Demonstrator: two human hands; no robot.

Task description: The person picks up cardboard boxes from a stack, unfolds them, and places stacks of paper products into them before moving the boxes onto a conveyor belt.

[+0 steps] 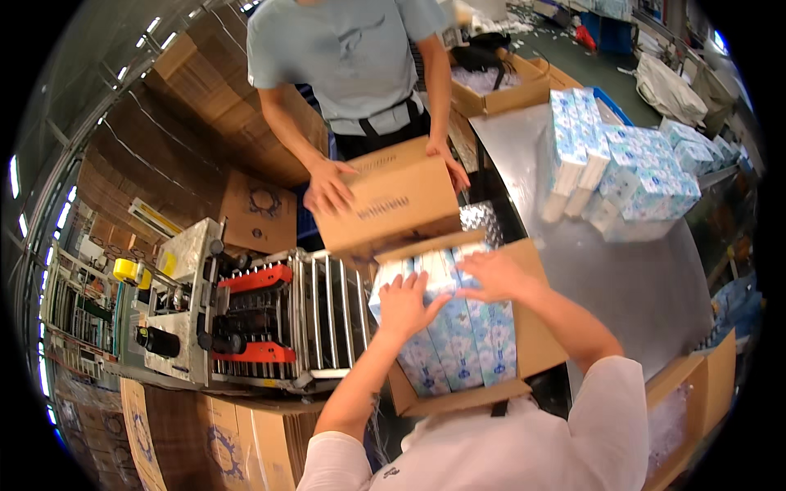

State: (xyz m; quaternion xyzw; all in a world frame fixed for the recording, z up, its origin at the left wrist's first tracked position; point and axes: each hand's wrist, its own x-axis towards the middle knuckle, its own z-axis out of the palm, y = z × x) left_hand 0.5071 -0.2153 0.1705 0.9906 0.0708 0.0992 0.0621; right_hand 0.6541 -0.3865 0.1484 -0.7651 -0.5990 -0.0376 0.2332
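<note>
The packs (458, 352), slim soft-sided blocks in glossy film printed with pale blue and white flowers, stood side by side in an open carton (536, 315) of plain brown cardboard, its stiff flaps spread around them, right in front of the wearer. The left hand (405, 307) lay over their upper ends, its grip released, fingers fanned and thumb stretched out across the slick wrapping. The right hand (495, 277) touched the same ends just beside it, its grip likewise loose, fingers bent slightly over the film and closed around nothing.

Across from them, a co-worker in a soft grey-blue T-shirt (344, 45) had both hands on a closed carton (389, 192), crisp-edged and matt, with dark print. A crinkled silvery sheet (479, 217) showed near its corner.

To the right, a bench (573, 278) of smooth, dully shining metal bore more floral packs (630, 164), stacked in rectangular blocks. To the left ran a conveyor (332, 315) of slender, round metal rollers, leading to a machine (254, 280) with smooth red bars
</note>
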